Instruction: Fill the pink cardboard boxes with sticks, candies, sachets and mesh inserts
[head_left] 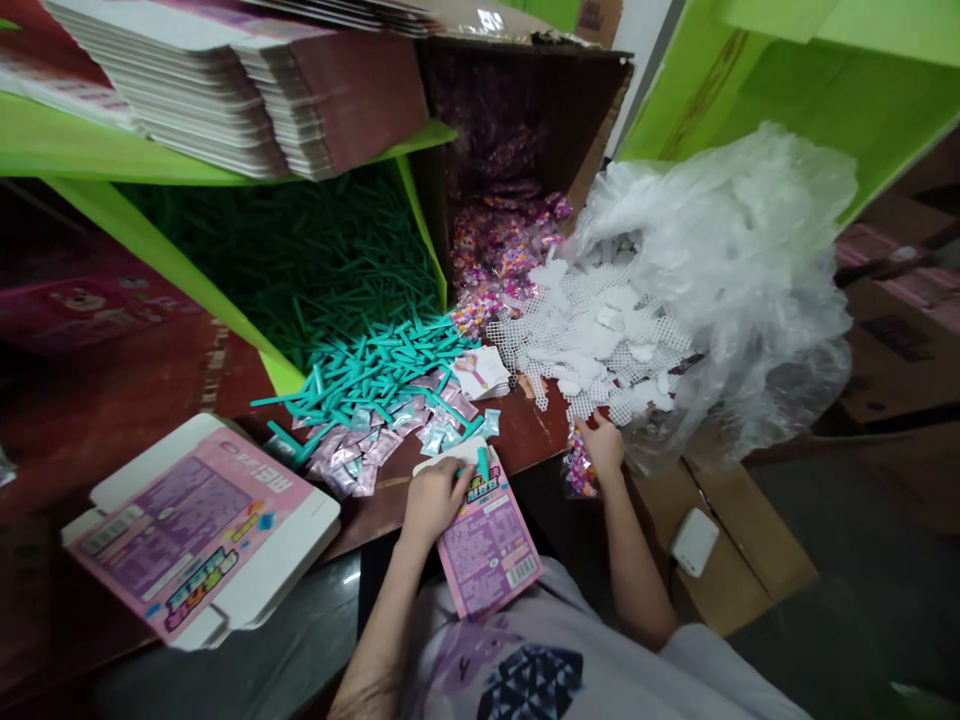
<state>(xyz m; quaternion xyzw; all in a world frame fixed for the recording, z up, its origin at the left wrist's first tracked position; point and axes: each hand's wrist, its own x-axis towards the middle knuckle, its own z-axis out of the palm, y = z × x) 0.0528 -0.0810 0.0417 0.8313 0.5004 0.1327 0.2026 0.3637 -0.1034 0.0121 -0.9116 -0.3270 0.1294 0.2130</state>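
Observation:
My left hand (433, 505) is closed on the top of a pink and purple printed cardboard box (491, 555), which leans toward my lap. A teal plastic stick (482, 462) shows by my fingertips at the box's top end. My right hand (602, 448) pinches a small clear bag of colourful beads (579, 468) at the table edge. Just beyond that hand lies a heap of white plastic mesh pieces (592, 325). Teal sticks (375, 365), small pink and silvery sachets (367, 445) and a stack of printed cards (481, 372) lie beyond my left hand.
Flat pink boxes (217, 530) lie stacked at left. A green bin (424, 230) spills teal sticks; a carton (604, 110) beside it holds bead bags. A large clear plastic bag (720, 260) bulges at right. Below stands a brown carton (739, 560) with a white object (695, 542) on it.

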